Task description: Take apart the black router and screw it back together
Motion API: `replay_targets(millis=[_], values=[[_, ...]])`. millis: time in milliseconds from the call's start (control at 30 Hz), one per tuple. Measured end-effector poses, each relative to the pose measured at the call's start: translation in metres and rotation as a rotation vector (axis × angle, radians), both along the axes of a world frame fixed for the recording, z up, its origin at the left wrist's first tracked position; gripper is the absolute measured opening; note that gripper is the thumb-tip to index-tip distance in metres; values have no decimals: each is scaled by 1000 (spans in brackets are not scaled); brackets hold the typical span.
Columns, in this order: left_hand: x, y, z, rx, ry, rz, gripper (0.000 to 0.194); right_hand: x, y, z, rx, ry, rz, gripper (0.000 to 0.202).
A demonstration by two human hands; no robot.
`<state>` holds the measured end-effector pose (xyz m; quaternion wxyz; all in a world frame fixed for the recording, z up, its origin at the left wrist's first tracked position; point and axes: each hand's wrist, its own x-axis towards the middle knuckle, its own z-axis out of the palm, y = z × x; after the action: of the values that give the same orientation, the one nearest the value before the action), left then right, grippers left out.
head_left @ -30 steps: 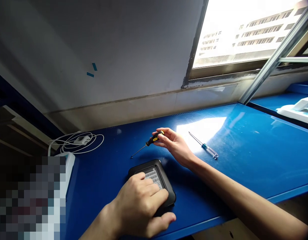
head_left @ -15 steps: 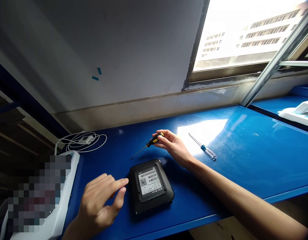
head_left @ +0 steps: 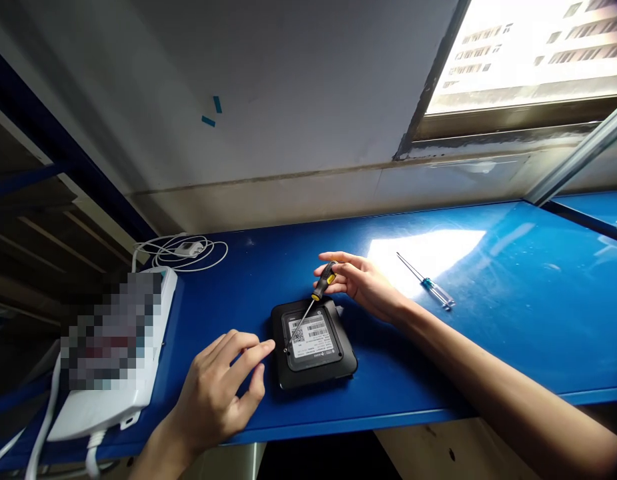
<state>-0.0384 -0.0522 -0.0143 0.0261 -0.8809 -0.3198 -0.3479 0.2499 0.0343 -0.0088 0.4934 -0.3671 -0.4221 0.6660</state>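
Observation:
A black box-shaped device (head_left: 347, 363) lies on the blue table, with a white printed label (head_left: 315, 337) in its recessed panel. My right hand (head_left: 363, 280) is closed on a black-and-yellow screwdriver (head_left: 324, 281) by its handle, above the device's far edge. The shaft slants down across the label, its tip at the left edge of the recessed panel. Beside the device's left edge is my left hand (head_left: 223, 380), index finger and thumb apart with nothing between them. The index fingertip is at the edge; whether it touches I cannot tell.
A second screwdriver with a clear blue handle (head_left: 437, 292) lies on the blue table (head_left: 528, 320) to the right. On the left are a white device (head_left: 158, 360), partly blurred out, and a coiled white cable (head_left: 215, 252) with an adapter. A wall and window stand behind.
The screwdriver has swung from beyond the device to over it, its tip now at the panel's left edge. My left hand stays beside the device. The camera view has shifted.

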Motion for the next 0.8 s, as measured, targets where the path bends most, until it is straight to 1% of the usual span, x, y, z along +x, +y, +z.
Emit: replay_targets(millis=[367,800], values=[[0,-4,-5,-38,62,-55,29,2,1,-2,47,-76,23,29],[1,-3,-5,-80,149,-103,38,2,2,-3,67,-106,27,27]])
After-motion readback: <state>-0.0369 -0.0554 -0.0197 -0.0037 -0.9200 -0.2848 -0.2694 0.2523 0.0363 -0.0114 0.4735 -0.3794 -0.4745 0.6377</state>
